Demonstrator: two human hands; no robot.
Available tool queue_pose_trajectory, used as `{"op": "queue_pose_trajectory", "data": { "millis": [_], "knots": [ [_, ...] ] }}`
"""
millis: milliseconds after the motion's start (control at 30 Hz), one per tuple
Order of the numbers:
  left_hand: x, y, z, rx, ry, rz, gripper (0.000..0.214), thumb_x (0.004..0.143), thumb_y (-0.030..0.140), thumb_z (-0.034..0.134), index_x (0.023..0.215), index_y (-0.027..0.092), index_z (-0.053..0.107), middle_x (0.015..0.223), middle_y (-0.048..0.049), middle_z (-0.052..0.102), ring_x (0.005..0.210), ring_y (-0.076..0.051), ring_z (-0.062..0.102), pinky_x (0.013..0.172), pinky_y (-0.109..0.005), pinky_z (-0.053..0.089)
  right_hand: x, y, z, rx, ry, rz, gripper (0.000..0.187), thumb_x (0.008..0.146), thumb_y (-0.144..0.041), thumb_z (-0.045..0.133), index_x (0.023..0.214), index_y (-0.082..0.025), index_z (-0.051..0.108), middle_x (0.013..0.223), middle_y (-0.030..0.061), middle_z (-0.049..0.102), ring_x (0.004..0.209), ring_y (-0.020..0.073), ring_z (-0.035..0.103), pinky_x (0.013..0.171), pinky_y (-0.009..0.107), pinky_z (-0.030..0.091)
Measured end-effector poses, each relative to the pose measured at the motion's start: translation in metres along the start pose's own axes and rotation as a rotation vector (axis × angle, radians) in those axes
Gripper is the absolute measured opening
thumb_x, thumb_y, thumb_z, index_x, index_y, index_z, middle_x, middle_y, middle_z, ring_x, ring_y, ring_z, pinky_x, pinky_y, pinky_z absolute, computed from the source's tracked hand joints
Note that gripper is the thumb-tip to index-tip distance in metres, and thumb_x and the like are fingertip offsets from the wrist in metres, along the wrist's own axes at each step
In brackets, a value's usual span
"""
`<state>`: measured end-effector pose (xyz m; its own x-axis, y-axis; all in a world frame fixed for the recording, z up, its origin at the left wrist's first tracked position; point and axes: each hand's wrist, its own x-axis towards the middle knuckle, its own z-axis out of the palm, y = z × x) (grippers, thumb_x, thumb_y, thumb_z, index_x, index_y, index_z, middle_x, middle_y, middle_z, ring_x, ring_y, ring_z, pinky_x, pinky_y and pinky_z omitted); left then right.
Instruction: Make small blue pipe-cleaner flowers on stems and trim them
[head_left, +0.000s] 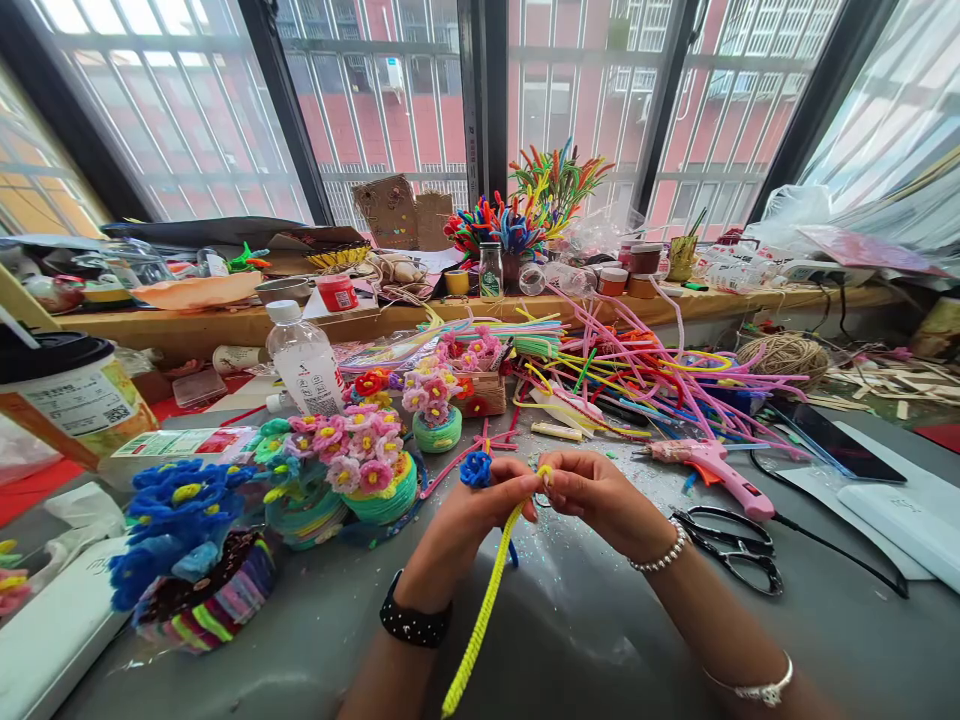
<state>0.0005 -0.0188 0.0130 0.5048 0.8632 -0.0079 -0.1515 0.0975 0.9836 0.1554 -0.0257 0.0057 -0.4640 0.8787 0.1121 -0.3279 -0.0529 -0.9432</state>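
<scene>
Both of my hands meet over the grey table, fingertips almost touching. My left hand [504, 492] is closed round a blue pipe-cleaner flower [475, 469], whose head pokes out at the left of the fingers. A yellow pipe cleaner [484, 610] runs from between the hands down toward me. Its upper end is curled into a small yellow coil, which my right hand [600, 495] pinches between thumb and finger. Just left of the hands stands a small green pot with pink flowers [436, 425]. To the right lie a pink glue gun [712, 470] and black-framed glasses [735, 550].
Pots of pipe-cleaner flowers [379, 495] and a blue-flowered basket [217, 610] stand at left, near a plastic bottle [306, 360] and a drink cup [82, 400]. Loose pipe cleaners [615, 360] heap up behind the hands. A phone [844, 442] lies at right, a glue-gun cord nearby.
</scene>
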Motion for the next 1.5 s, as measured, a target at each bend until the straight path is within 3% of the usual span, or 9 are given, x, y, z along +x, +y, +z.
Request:
{"op": "queue_pose_trajectory", "data": {
  "millis": [167,467,567,767,933,1167,1500],
  "knots": [
    [0.002,-0.003,0.002,-0.004,-0.015,0.016,0.02,0.066,0.033,0.057,0.059,0.015,0.049,0.049,0.0023,0.05,0.047,-0.007,0.034,0.044,-0.021,0.023,0.002,0.008,0.006,0.114,0.059,-0.076,0.017,0.07,-0.028,0.06,0.063,-0.014,0.052,0.053,-0.0049,0.037,0.048,0.0059,0.027,0.047,0.021,0.019],
    [0.007,-0.004,0.009,0.072,0.084,0.037,0.024,0.066,0.036,0.056,0.058,0.015,0.049,0.051,0.0032,0.05,0.043,-0.005,0.031,0.042,-0.021,0.02,0.006,0.02,0.016,0.233,0.248,-0.166,0.017,0.072,-0.03,0.058,0.068,-0.017,0.047,0.055,-0.0064,0.036,0.047,0.005,0.029,0.048,0.02,0.024],
    [0.006,-0.001,0.011,0.09,0.135,0.075,0.022,0.066,0.034,0.056,0.057,0.015,0.05,0.052,0.0032,0.051,0.045,-0.005,0.034,0.043,-0.02,0.022,0.006,0.016,0.014,0.106,0.28,-0.202,0.017,0.073,-0.03,0.056,0.069,-0.017,0.047,0.055,-0.0064,0.037,0.047,0.005,0.028,0.046,0.019,0.024],
    [0.0,0.006,0.013,0.124,0.236,0.115,0.019,0.065,0.031,0.056,0.056,0.016,0.051,0.05,0.0034,0.05,0.048,-0.007,0.039,0.045,-0.02,0.027,0.003,0.005,0.003,-0.434,0.327,-0.312,0.022,0.078,-0.036,0.047,0.067,-0.017,0.048,0.062,-0.0034,0.04,0.052,0.0071,0.034,0.047,0.02,0.027],
    [0.0,0.006,0.009,0.163,0.135,0.094,0.017,0.065,0.028,0.057,0.055,0.015,0.052,0.048,0.0034,0.051,0.049,-0.008,0.043,0.048,-0.021,0.031,0.002,0.001,0.001,-0.713,0.289,-0.338,0.031,0.083,-0.038,0.036,0.062,-0.016,0.043,0.058,-0.0032,0.038,0.052,0.0083,0.034,0.049,0.021,0.027],
    [-0.002,0.007,0.01,0.148,0.081,0.053,0.015,0.065,0.026,0.057,0.055,0.015,0.053,0.047,0.0042,0.052,0.048,-0.008,0.044,0.05,-0.021,0.033,0.0,-0.003,0.001,-0.778,0.175,-0.309,0.03,0.083,-0.034,0.037,0.06,-0.016,0.042,0.056,-0.0033,0.037,0.052,0.0081,0.033,0.048,0.021,0.027],
    [0.0,0.003,0.012,0.208,0.007,0.043,0.017,0.066,0.029,0.058,0.056,0.016,0.056,0.053,0.0017,0.059,0.052,-0.008,0.046,0.051,-0.019,0.032,-0.001,0.009,0.011,-0.626,0.379,-0.393,0.028,0.083,-0.034,0.038,0.06,-0.017,0.038,0.055,-0.0044,0.034,0.05,0.008,0.032,0.047,0.02,0.028]
  ]
}}
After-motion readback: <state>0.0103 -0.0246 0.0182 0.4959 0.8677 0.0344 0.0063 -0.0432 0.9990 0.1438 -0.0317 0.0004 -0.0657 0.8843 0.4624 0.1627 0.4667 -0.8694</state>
